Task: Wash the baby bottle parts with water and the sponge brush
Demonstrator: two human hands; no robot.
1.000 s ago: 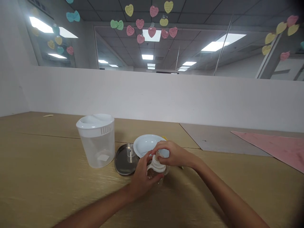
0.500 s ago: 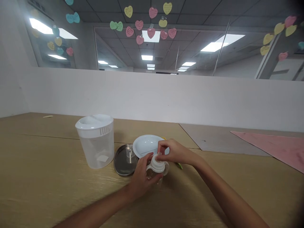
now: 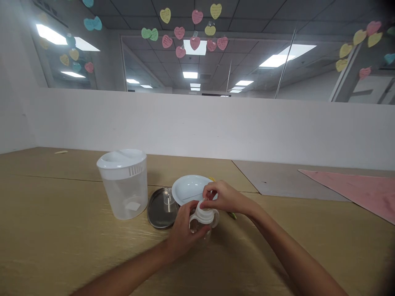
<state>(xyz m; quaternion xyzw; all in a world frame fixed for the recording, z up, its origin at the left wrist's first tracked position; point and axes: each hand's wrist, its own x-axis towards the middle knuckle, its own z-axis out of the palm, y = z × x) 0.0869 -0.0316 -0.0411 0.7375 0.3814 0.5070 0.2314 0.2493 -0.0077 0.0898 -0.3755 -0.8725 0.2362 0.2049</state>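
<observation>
translucent plastic pitcher (image 3: 123,197) with white lid, left on the wooden table (image 3: 61,238); steel tray (image 3: 159,216) just right of it; white plate (image 3: 185,189) beyond; left hand (image 3: 183,232) clamped round a clear baby bottle (image 3: 197,227), which sits in its grip, near the plate; right hand (image 3: 225,197), fingertips together on the bottle's white handled collar (image 3: 204,216); pink sheet (image 3: 358,191), far right.
</observation>
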